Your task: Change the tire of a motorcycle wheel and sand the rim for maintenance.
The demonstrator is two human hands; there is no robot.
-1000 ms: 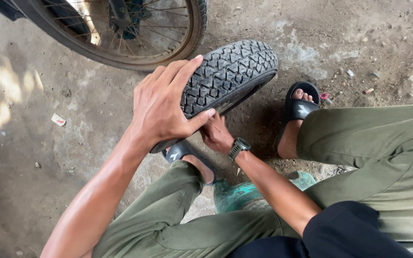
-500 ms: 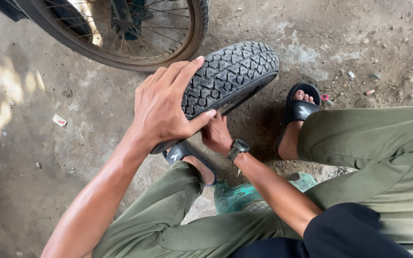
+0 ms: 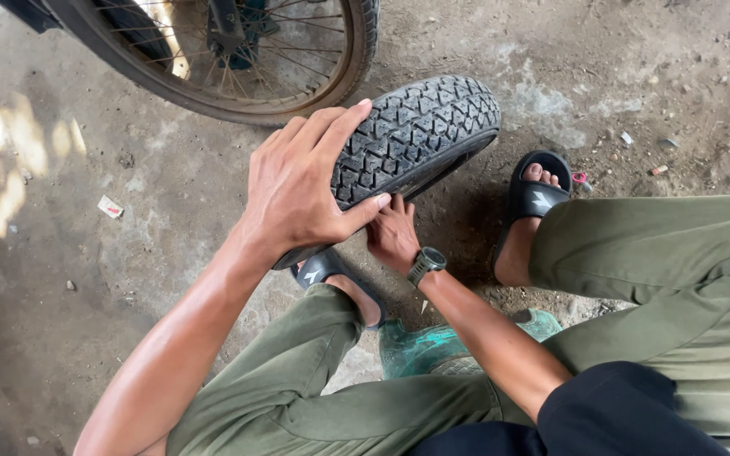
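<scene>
Fingers of the left hand (image 3: 297, 190) spread over the tyre (image 3: 420, 135) tread; right hand (image 3: 392, 236) grips its lower edge, fingers hidden. Bare concrete floor (image 3: 86, 253) lies open leftward.

Place: repair yard; stained concrete floor (image 3: 111, 279); spoked wheel (image 3: 238, 59)

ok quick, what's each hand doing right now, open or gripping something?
Left hand: closed over the tread of the black tyre, gripping it.
Right hand: under the tyre's edge, touching it; grip cannot be told.
</scene>
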